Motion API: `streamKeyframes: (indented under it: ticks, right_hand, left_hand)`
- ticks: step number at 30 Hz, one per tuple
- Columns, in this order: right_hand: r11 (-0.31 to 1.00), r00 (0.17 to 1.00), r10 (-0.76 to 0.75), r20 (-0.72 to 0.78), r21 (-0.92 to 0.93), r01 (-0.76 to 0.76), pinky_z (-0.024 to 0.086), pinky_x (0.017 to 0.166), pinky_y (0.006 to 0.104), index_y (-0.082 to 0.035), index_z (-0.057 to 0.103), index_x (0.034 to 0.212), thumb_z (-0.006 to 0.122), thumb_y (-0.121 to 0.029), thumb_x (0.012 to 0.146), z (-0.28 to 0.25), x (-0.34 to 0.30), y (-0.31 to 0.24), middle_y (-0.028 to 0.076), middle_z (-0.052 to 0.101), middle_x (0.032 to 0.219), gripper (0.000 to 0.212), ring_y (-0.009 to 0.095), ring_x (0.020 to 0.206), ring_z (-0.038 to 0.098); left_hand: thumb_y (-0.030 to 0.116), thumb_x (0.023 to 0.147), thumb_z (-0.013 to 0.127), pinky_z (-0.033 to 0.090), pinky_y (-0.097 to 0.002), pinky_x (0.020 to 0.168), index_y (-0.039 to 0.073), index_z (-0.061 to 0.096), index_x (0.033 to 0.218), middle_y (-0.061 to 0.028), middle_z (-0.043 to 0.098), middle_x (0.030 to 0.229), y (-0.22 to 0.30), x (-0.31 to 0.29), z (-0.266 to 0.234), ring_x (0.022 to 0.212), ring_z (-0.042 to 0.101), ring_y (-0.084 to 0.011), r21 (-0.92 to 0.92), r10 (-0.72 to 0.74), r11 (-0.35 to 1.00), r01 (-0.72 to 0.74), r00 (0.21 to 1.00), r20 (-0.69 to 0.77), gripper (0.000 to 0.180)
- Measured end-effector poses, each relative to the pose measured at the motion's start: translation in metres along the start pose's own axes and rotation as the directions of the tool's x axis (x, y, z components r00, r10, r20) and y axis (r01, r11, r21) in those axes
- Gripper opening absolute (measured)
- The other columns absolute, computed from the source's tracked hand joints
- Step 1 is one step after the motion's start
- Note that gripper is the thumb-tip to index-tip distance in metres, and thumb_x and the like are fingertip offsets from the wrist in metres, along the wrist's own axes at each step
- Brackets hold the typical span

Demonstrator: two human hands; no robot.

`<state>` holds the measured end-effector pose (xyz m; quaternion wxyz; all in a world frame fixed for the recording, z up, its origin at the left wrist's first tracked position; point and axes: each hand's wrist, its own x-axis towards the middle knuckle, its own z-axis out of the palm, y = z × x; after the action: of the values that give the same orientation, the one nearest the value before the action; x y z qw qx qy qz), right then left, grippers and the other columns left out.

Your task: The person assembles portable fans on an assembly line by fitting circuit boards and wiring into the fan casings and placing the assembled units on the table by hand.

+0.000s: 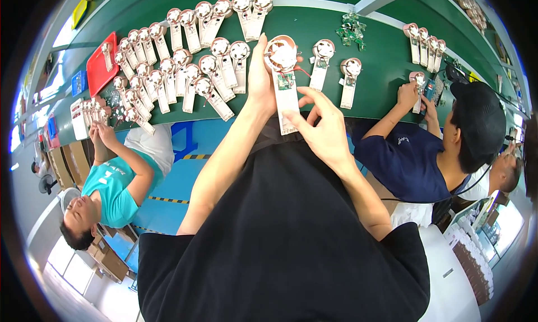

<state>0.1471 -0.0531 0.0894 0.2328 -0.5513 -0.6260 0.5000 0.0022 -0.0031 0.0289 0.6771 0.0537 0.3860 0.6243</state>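
Note:
An opened handheld fan [287, 106], with a pink-rimmed round head and long pale handle, is held upright before my chest. A small green circuit board and thin wires, one of them red, show in it below the white blades. My left hand [261, 81] is closed round it from the left, its fingertips showing past the right side of the head. My right hand [325, 126] is bent at the handle's right side, thumb on its lower part and index finger near the board. Two similar fans, a nearer one [351, 82] and a farther one [322, 64], lie to the right.
Rows of similar fan halves [212, 70] cover the left of the green table [302, 20]. A pile of green circuit boards [352, 30] lies farther back, and a red tray [104, 64] at far left. Co-workers sit left [120, 179] and right [412, 154], hands on fan parts.

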Motion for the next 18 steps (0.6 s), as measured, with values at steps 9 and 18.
streamKeyframes:
  ticks: [9,18]
  right_hand:
    - [0.964,0.956,0.256,-0.143,-0.036,-0.263,0.050,0.062,0.0346,0.007,0.057,0.122,0.076,-0.028,0.075,-0.012,0.020,0.052,0.014,0.067,0.086,0.061,0.021,0.061,0.063]
    - [0.859,0.816,0.435,-0.382,-0.098,-0.503,0.051,0.056,0.0334,0.007,0.063,0.110,0.075,-0.025,0.076,-0.072,0.021,0.172,0.014,0.068,0.076,0.049,0.021,0.060,0.067]
  left_hand:
    - [0.054,0.101,0.031,0.048,-0.0311,0.084,0.008,0.060,0.115,-0.0049,0.066,0.105,-0.068,0.047,0.008,0.095,0.061,-0.0146,0.225,-0.272,0.942,0.250,0.959,0.076,0.057]
    - [0.051,0.099,0.043,0.044,-0.0337,0.094,0.004,0.051,0.130,-0.0058,0.060,0.116,-0.166,0.075,0.031,0.105,0.057,-0.0137,0.599,-0.551,0.725,0.340,0.809,0.207,0.057]
